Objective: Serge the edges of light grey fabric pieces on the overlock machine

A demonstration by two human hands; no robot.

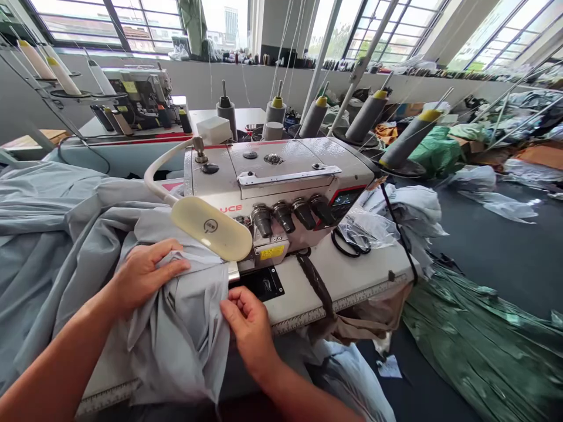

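Light grey fabric lies bunched over the left of the sewing machine table and hangs past its front edge. My left hand grips a fold of it, thumb pressed toward the fingers. At the fabric's right edge, my right hand pinches the cloth between thumb and curled fingers. The overlock sewing machine stands just beyond both hands. Its oval cream lamp hangs over the fabric and hides the needle area. A metal plate touches the fabric's upper right edge.
Thread cones stand behind the machine. On the table's right are a clear plastic bag and a dark strap. Another sewing machine is at the back left. Green fabric covers the floor at right.
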